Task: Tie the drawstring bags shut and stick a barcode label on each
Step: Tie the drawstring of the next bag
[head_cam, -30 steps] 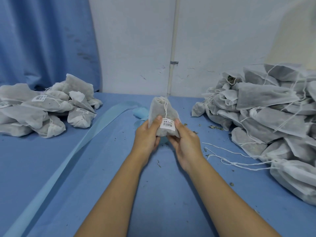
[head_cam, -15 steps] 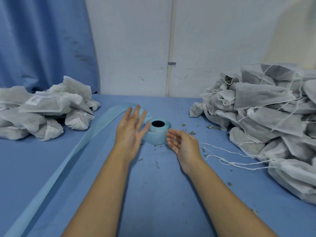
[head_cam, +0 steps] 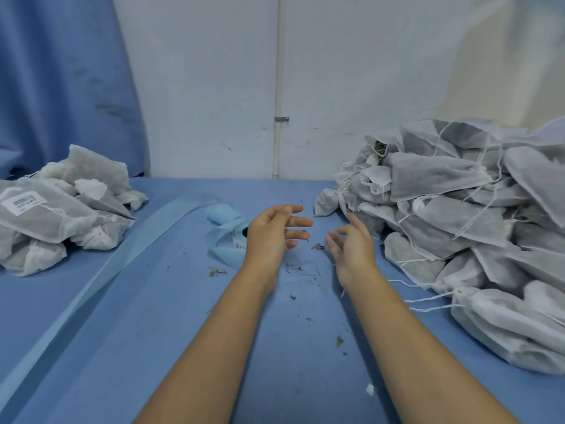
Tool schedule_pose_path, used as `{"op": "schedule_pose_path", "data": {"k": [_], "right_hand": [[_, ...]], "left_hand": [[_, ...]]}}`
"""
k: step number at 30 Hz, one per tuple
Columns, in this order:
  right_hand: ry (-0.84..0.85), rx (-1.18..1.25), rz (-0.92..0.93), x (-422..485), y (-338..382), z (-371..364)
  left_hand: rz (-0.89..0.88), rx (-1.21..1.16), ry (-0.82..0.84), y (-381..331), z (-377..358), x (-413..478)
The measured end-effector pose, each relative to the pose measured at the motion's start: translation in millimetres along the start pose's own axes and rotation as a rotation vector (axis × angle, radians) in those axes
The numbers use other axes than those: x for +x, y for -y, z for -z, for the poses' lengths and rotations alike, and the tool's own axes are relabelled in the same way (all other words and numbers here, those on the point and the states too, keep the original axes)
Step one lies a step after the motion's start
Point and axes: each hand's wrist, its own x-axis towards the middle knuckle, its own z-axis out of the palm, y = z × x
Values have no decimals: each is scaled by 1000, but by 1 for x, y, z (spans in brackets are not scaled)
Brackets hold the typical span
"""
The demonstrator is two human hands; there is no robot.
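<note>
A heap of white drawstring bags without labels (head_cam: 458, 215) lies on the right of the blue table, loose strings trailing toward me. On the left sits a smaller pile of tied bags with barcode labels (head_cam: 61, 209). A light blue label roll (head_cam: 237, 240) stands mid-table, partly hidden behind my left hand (head_cam: 272, 237). That hand hovers with relaxed fingers pointing right and holds nothing. My right hand (head_cam: 351, 243) hovers beside it, fingers loosely spread and empty, close to the left edge of the unlabelled heap.
A long strip of pale blue backing paper (head_cam: 101, 280) runs from the roll to the near left table edge. Dried herb crumbs (head_cam: 293, 267) dot the blue table (head_cam: 183, 332). A white wall with a pipe (head_cam: 279, 87) stands behind, a blue curtain (head_cam: 61, 81) at the left.
The labelled bag that both hands held a second ago has left them; a new labelled bag lies on the left pile. Both empty hands have moved right, toward the unlabelled heap.
</note>
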Motion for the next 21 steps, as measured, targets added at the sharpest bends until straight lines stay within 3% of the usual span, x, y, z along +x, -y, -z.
{"op": "schedule_pose_path", "data": {"k": [14, 21], "right_hand": [[-106, 17, 94, 34, 17, 19], [20, 112, 91, -2, 3, 9]], "left_hand": [[24, -52, -28, 13, 2, 12], [2, 2, -83, 6, 6, -3]]}}
